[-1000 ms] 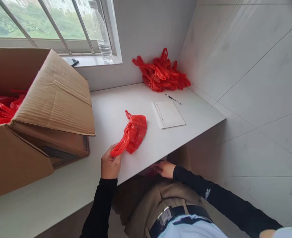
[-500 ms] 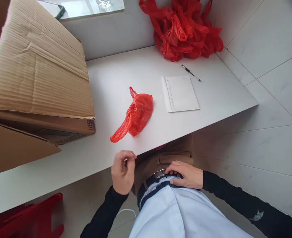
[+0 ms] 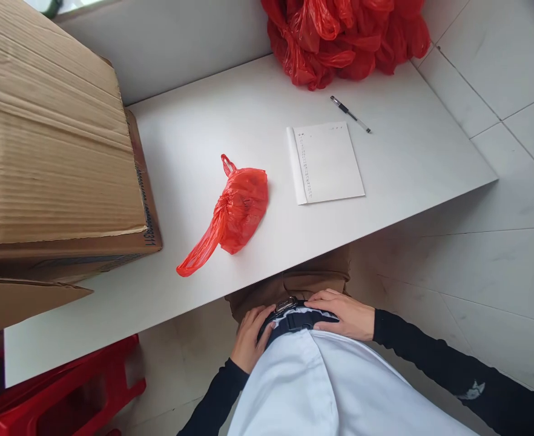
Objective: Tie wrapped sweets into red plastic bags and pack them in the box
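My left hand [image 3: 252,338] rests at my waist beside the belt buckle [image 3: 286,304], its fingers stretched out and holding nothing. On the other side of the buckle, my right hand [image 3: 343,313] lies against the belt with its fingers extended, also empty. In front of me on the white table [image 3: 171,139] sits a small red plastic bag [image 3: 245,209], gathered at the neck, with its handle loops sticking out; what is inside cannot be made out. To its right lies a notepad [image 3: 329,162] with writing down its left side, and a pen [image 3: 351,114] lies beyond it.
A large cardboard box [image 3: 58,151] with open flaps stands on the left of the table. Several red plastic bags [image 3: 339,42] are heaped at the back right against the wall. A red plastic stool [image 3: 85,387] stands below the table at left.
My left hand has come down from near the table edge to my waist, its curled fingers now stretched out. My right hand stays at the belt. The view has shifted slightly.
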A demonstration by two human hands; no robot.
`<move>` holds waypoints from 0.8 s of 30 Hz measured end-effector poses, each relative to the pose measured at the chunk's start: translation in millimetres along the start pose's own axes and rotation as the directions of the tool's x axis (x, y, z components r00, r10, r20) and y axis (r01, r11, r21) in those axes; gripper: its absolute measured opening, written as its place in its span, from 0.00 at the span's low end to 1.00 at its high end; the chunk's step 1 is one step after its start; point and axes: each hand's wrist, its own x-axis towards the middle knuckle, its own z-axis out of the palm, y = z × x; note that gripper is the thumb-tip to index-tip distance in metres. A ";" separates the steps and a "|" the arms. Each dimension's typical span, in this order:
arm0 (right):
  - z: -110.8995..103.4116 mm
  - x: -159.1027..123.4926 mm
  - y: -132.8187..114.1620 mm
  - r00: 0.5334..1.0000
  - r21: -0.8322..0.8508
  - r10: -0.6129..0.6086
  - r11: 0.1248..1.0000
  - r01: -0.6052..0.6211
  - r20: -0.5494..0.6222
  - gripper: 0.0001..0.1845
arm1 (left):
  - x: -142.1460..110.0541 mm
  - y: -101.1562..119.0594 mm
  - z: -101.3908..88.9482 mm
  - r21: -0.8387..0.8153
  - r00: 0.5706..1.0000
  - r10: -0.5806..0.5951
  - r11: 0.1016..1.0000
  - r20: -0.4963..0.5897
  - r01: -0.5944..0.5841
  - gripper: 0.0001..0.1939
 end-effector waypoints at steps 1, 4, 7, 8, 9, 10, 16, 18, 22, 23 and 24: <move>-0.4 3.1 -0.1 1.000 -0.008 -0.001 1.000 0.001 -0.005 0.35 | 3.9 -1.3 2.0 0.007 1.000 -0.003 1.000 -0.011 0.003 0.18; -3.2 12.7 0.5 1.000 -0.034 -0.009 0.999 0.009 -0.011 0.34 | 16.1 -4.4 4.9 0.028 1.000 -0.004 1.000 -0.022 0.004 0.16; -9.3 21.7 5.9 1.000 -0.050 -0.012 0.999 0.012 0.002 0.33 | 25.3 -4.6 3.1 0.047 1.000 -0.007 0.999 -0.003 0.008 0.16; -11.7 24.5 8.6 1.000 -0.048 -0.013 0.999 0.014 0.011 0.33 | 27.3 -3.6 1.8 0.051 1.000 -0.011 0.999 0.011 0.010 0.16; -14.0 27.1 11.4 1.000 -0.041 -0.014 0.999 0.015 0.022 0.33 | 28.7 -2.1 0.1 0.052 0.999 -0.014 0.999 0.029 0.012 0.16; -15.9 29.6 13.9 0.999 -0.032 -0.016 0.999 0.017 0.035 0.32 | 29.9 -0.1 -1.7 0.050 0.999 -0.016 0.999 0.051 0.013 0.16; -15.2 46.0 14.6 0.999 -0.111 -0.041 0.993 0.044 0.027 0.21 | 39.7 14.8 -10.9 0.015 0.986 0.027 0.999 0.167 -0.030 0.22; -15.9 52.9 11.3 0.997 -0.160 -0.065 0.985 0.071 0.042 0.20 | 45.6 19.8 -13.4 -0.005 0.983 0.044 0.999 0.177 -0.044 0.22; -24.6 65.7 7.4 0.988 -0.216 -0.099 0.969 0.123 0.118 0.21 | 55.3 34.3 -20.8 -0.075 0.984 0.084 0.994 0.158 -0.073 0.21; -26.8 67.6 7.3 0.987 -0.224 -0.095 0.967 0.123 0.131 0.21 | 55.7 39.4 -22.8 -0.097 0.985 0.095 0.992 0.145 -0.081 0.19; -28.5 68.9 7.4 0.986 -0.229 -0.090 0.966 0.120 0.140 0.21 | 54.6 44.9 -24.6 -0.118 0.986 0.103 0.989 0.128 -0.088 0.17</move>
